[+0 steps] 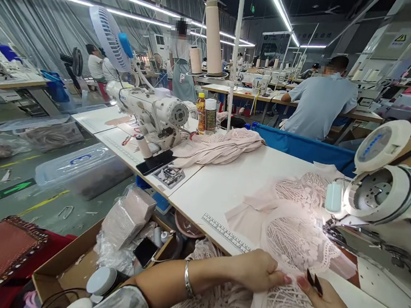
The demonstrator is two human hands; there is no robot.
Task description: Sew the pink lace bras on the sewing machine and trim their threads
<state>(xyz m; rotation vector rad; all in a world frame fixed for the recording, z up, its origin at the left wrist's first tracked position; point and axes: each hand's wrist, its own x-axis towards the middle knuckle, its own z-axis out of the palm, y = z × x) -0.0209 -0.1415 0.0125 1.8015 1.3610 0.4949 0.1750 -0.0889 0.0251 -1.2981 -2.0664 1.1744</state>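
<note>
My left hand (257, 270), with a silver bangle at the wrist, is closed and pinches the edge of a pale pink lace bra (294, 307) at the table's front edge. Close beside it, my right hand (334, 304) pinches the same edge. Small dark thread snips (314, 283) stick up from that hand; their handle is hidden. More pink lace cups (292, 235) lie flat behind my hands, reaching to the lit needle area of the sewing machine (382, 194). Below my left forearm, further lace pieces (205, 302) hang down.
A second sewing machine (150, 113) stands farther left, beside a stack of pink pieces (221, 148). Lower left, an open cardboard box (62, 268) holds wrapped packs and a jar. A lidded plastic bin (81, 167) sits on the floor. Another person (318, 105) sits behind the table.
</note>
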